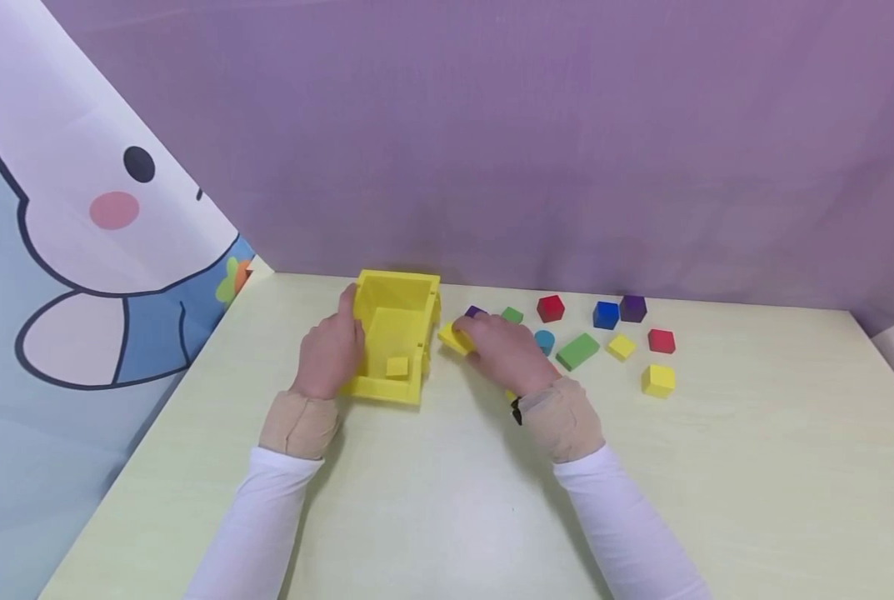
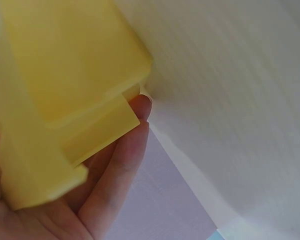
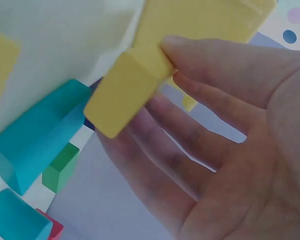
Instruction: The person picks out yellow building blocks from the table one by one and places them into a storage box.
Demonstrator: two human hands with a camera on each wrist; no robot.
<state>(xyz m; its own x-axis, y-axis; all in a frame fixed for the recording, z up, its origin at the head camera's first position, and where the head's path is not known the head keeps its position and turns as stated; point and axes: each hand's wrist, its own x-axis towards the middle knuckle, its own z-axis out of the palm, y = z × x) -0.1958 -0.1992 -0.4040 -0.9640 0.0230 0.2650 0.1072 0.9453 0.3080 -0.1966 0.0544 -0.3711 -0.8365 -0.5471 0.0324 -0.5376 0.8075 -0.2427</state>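
On the table stands an open yellow plastic bin point(image 1: 387, 390), with a small yellow block point(image 1: 397, 367) inside near its front. My left hand point(image 1: 327, 354) grips the bin's left side; in the left wrist view its fingers point(image 2: 122, 165) curl under the yellow edge. Just right of the bin, my right hand point(image 1: 510, 350) pinches a yellow rectangular block point(image 3: 121, 92) between thumb and fingers. A teal block point(image 3: 40, 135) and a green block point(image 3: 61, 167) lie below that hand in the right wrist view.
Several loose blocks lie right of my right hand, among them a red cube point(image 1: 551, 308), a blue cube point(image 1: 606, 315), a long green block point(image 1: 577, 352) and a yellow cube point(image 1: 658, 381). A purple cloth backdrop point(image 1: 536, 150) rises behind the table point(image 1: 447, 500).
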